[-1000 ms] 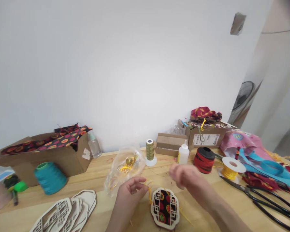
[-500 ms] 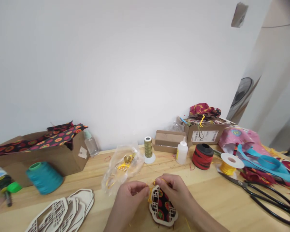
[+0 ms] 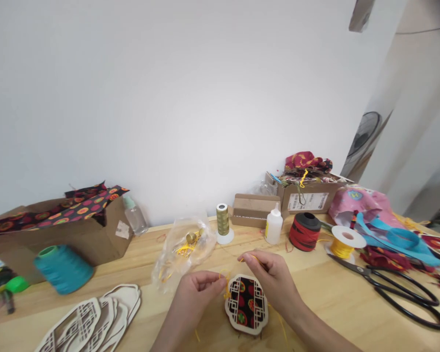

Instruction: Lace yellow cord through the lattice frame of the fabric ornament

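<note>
Yellow cord (image 3: 227,293) runs between my two hands above the table. My left hand (image 3: 202,293) pinches it just left of a wooden lattice plaque (image 3: 247,304), whose middle is backed with dark fruit-patterned fabric. Past the plaque's upper right edge, my right hand (image 3: 273,278) grips another stretch of the cord between thumb and forefinger. The plaque lies face up below my hands, with loose cord ends on the table on either side. Part of the cord is hidden by my fingers.
Bare wooden plaques (image 3: 91,320) overlap at left, near a teal thread cone (image 3: 63,269). Behind my hands are a plastic bag (image 3: 183,249), a thread spool (image 3: 223,221) and a glue bottle (image 3: 274,227). Black-handled scissors (image 3: 399,293) and a yellow cord spool (image 3: 344,242) lie right.
My right hand has moved up and right, away from the left hand, drawing the cord with it. More of the plaque's top edge shows. The camera view has shifted slightly.
</note>
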{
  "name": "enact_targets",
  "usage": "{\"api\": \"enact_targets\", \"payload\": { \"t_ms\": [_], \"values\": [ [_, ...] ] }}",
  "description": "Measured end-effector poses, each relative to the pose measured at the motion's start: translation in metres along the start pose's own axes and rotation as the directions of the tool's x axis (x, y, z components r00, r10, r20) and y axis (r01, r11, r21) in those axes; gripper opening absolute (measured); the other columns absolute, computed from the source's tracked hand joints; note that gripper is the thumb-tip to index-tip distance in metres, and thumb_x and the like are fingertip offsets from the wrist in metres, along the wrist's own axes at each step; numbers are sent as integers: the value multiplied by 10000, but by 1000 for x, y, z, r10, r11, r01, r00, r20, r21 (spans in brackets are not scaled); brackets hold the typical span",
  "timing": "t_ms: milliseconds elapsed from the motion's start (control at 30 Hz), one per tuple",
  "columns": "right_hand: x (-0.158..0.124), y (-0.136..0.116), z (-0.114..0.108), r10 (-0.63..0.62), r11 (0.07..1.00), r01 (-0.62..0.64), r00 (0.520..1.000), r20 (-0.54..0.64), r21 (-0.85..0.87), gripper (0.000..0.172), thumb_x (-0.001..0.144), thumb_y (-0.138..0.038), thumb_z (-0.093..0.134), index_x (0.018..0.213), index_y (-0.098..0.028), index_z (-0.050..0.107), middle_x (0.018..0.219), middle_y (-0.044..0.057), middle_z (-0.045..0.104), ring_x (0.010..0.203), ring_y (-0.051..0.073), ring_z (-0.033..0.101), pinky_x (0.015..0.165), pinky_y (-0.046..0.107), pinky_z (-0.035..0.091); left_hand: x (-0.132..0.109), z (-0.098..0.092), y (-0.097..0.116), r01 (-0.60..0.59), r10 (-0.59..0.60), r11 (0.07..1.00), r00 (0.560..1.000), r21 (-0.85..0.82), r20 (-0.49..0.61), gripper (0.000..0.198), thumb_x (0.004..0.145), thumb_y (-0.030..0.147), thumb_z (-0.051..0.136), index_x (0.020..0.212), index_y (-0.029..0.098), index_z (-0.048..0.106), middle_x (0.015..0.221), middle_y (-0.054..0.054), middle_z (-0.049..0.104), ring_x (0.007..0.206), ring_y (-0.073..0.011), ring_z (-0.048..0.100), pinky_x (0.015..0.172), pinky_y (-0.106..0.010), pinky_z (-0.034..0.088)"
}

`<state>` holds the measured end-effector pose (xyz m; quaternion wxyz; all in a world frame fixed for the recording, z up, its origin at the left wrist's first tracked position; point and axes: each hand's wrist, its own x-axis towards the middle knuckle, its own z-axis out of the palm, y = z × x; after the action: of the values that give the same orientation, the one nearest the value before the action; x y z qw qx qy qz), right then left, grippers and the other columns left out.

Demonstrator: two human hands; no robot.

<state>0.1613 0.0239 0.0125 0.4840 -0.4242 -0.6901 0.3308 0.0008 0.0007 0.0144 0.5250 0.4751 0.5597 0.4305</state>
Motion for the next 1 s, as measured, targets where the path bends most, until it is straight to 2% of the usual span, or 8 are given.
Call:
{"api": "enact_targets", "payload": {
  "t_ms": [333,400,533,667,767,867,933,1000],
  "values": [
    [4,-6,-10,-11,997,26,978,-209,69,212,761,-273,476,731,-168,658,636,-3,634,617,154,566,562,227,433,0,0,-3,-8,11,998,999,66,-45,205,544,339,656,603,143,668,538,-3,631,493,-106,480,451,-178,343],
    [3,-7,-11,-33,996,50,975,-218,73,209,762,-262,474,731,-171,660,634,3,635,612,153,567,561,228,438,-1,1,-3,-17,23,994,998,104,-53,227,554,352,642,595,129,657,465,25,546,435,-78,399,408,-166,286],
    [1,-9,-13,-63,995,82,962,-267,60,211,764,-259,470,706,-175,655,658,20,631,640,161,562,585,244,438,-2,3,-4,-53,80,965,992,256,-96,260,584,364,602,613,109,640,399,101,246,390,-49,205,372,-161,142],
    [1,-10,-16,-43,993,74,954,-295,95,211,768,-275,465,715,-173,642,610,10,586,606,146,536,568,243,421,-1,3,-6,-79,108,955,990,287,-87,251,604,358,583,628,112,629,423,106,192,392,-46,173,372,-160,116],
    [2,-8,-16,29,984,25,953,-301,174,229,771,-306,459,721,-165,632,448,-26,472,582,146,518,529,232,402,0,4,-6,-76,98,972,991,222,-93,216,584,335,609,610,122,632,391,103,261,371,-40,226,358,-148,162],
    [5,-4,-17,96,975,-26,946,-311,222,240,768,-330,460,729,-159,623,384,-44,389,589,155,512,502,224,387,0,5,-3,-66,74,993,994,103,-79,166,553,295,644,596,134,640,455,42,518,426,-65,418,403,-146,308],
    [8,-1,-18,132,975,-72,948,-290,211,258,777,-338,441,742,-153,618,430,-28,442,592,156,512,497,229,389,-1,4,-1,-62,65,997,996,47,-66,146,542,277,658,596,143,649,551,8,621,498,-91,501,457,-154,371],
    [10,0,-19,113,986,-77,962,-250,150,246,784,-324,431,778,-155,611,573,8,540,638,161,523,531,244,406,-2,3,2,-53,55,998,996,35,-65,132,533,269,666,584,147,658,560,3,648,512,-99,524,467,-155,389]
  ]
}}
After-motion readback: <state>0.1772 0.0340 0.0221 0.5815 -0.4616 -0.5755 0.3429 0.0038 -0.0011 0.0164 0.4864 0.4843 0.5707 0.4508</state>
